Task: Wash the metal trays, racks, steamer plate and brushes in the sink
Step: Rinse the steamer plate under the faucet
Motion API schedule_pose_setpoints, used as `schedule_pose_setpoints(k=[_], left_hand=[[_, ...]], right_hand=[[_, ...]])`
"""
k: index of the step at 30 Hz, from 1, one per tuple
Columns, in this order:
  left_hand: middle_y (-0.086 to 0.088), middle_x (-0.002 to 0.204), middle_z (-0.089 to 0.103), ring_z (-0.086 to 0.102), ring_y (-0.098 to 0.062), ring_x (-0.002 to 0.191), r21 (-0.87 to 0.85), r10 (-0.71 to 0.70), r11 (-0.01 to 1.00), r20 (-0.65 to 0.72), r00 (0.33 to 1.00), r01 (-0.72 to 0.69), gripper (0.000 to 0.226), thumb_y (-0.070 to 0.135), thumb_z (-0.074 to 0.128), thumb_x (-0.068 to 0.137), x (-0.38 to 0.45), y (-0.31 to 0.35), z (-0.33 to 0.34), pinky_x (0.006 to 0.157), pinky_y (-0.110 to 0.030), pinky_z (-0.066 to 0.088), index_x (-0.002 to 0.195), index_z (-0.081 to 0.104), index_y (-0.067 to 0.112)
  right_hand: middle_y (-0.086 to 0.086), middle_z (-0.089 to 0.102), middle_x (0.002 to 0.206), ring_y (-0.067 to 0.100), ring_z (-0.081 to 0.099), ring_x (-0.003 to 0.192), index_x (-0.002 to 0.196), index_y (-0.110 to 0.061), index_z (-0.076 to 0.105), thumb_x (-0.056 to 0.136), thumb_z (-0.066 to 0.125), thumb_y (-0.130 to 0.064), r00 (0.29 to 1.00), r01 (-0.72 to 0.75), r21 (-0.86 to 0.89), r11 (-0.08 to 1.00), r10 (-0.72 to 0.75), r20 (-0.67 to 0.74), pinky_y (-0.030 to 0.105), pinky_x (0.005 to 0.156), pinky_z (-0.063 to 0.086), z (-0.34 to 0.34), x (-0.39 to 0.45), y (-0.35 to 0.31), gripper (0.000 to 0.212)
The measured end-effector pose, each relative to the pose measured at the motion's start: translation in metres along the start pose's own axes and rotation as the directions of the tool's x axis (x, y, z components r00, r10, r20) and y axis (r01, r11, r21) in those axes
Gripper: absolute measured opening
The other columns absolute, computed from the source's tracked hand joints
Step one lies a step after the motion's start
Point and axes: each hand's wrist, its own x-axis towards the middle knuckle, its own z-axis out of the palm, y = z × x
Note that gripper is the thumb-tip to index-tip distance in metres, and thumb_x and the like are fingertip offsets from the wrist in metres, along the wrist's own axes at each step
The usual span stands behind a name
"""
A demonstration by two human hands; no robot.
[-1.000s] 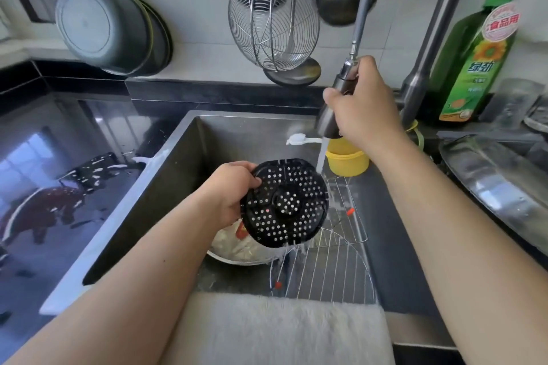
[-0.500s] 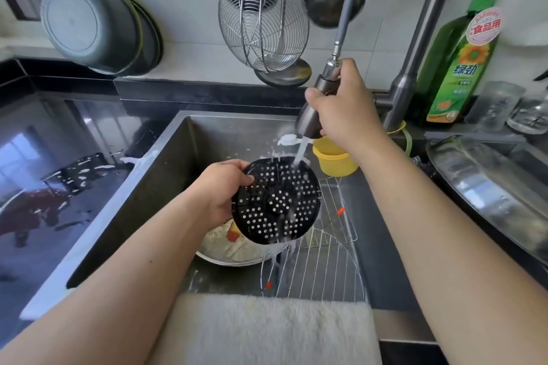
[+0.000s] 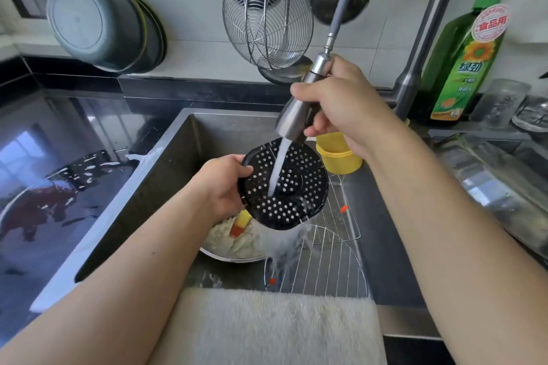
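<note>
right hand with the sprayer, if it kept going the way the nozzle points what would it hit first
Probably the black steamer plate held by the left hand: the right hand aims the sprayer head down-left at it, though depth is unclear.

Daylight lit the scene brightly and evenly. The glossy black counter mirrored a bright window, and glare streaked the metal tray at right. The sink wall sat in soft shadow. The wide lens bent the edges, bowing the faucet pipe. The falling water blurred; the rest was fairly sharp.
</note>
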Motion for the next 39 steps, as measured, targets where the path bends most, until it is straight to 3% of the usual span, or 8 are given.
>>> schedule_pose_setpoints(k=[8,14,20,26,30,33,36,39], left_hand=[[-0.02,0.113,0.068,0.067,-0.03,0.097,0.007,-0.03,1.0,0.038,0.999,0.03,0.029,-0.011,0.035,0.103,0.002,-0.001,0.002,0.087,-0.049,0.057,0.116,0.055,0.006],[-0.016,0.097,0.069,0.067,-0.025,0.083,0.021,-0.003,1.0,-0.004,1.0,0.003,0.033,-0.011,0.032,0.105,0.0,-0.002,0.005,0.074,-0.042,0.055,0.101,0.06,0.006],[-0.018,0.119,0.068,0.07,-0.029,0.096,-0.024,0.042,0.999,-0.045,0.998,-0.043,0.044,-0.016,0.039,0.1,0.001,-0.002,0.003,0.073,-0.043,0.06,0.125,0.06,0.014],[-0.02,0.099,0.071,0.068,-0.028,0.083,0.239,0.109,0.968,-0.102,0.989,-0.082,0.025,-0.012,0.048,0.098,0.001,-0.007,0.006,0.078,-0.041,0.061,0.108,0.07,-0.006],[-0.022,0.095,0.068,0.07,-0.029,0.085,0.372,0.172,0.92,-0.113,0.979,-0.119,0.02,-0.009,0.051,0.09,0.003,-0.007,0.003,0.083,-0.044,0.063,0.096,0.07,-0.007],[-0.011,0.104,0.069,0.069,-0.023,0.096,0.553,0.222,0.822,-0.086,0.971,-0.139,0.043,-0.014,0.042,0.092,-0.002,-0.007,0.004,0.096,-0.043,0.06,0.108,0.073,0.011],[-0.009,0.135,0.066,0.07,-0.024,0.104,0.818,0.311,0.538,0.03,0.95,-0.202,0.067,-0.011,0.042,0.093,-0.005,-0.006,0.0,0.087,-0.033,0.06,0.15,0.054,0.022],[-0.011,0.145,0.061,0.066,-0.031,0.119,0.935,0.41,0.27,0.105,0.906,-0.231,0.076,-0.011,0.042,0.09,-0.007,-0.003,-0.001,0.094,-0.037,0.058,0.156,0.045,0.026]], right_hand=[[0.006,0.065,0.095,0.01,0.055,0.047,0.094,-0.018,0.052,0.095,0.068,-0.018,0.995,0.034,0.085,0.996,-0.026,-0.096,0.036,0.06,0.063,0.015,0.004,0.005,0.016],[-0.002,0.062,0.095,0.024,0.068,0.082,0.092,-0.025,0.05,0.09,0.069,-0.026,0.975,0.026,-0.249,0.968,-0.079,-0.205,0.042,0.062,0.063,0.0,0.008,0.014,0.019],[0.011,0.067,0.097,0.014,0.057,0.042,0.094,-0.02,0.052,0.092,0.071,-0.02,1.0,0.002,-0.045,0.999,-0.004,-0.03,0.042,0.06,0.063,0.0,0.007,0.006,0.019],[0.004,0.063,0.101,0.026,0.068,0.081,0.098,-0.021,0.054,0.09,0.071,-0.026,0.98,0.027,-0.237,0.971,-0.073,-0.186,0.035,0.058,0.062,-0.014,0.017,0.023,0.02],[0.004,0.06,0.094,0.02,0.056,0.063,0.105,-0.018,0.058,0.091,0.073,-0.019,0.996,-0.025,-0.172,0.985,0.01,-0.084,0.031,0.054,0.059,-0.028,0.015,0.02,0.021],[0.003,0.058,0.09,0.018,0.053,0.061,0.105,-0.02,0.058,0.091,0.073,-0.019,0.998,-0.031,-0.168,0.985,0.02,-0.062,0.031,0.053,0.059,-0.029,0.013,0.018,0.02],[0.002,0.058,0.093,0.019,0.054,0.068,0.11,-0.018,0.058,0.092,0.072,-0.021,0.996,-0.037,-0.212,0.976,0.019,-0.086,0.032,0.055,0.061,-0.033,0.015,0.018,0.023],[0.004,0.058,0.094,0.02,0.055,0.07,0.112,-0.017,0.059,0.091,0.072,-0.022,0.995,-0.048,-0.217,0.975,0.028,-0.094,0.031,0.055,0.06,-0.036,0.015,0.019,0.026]])
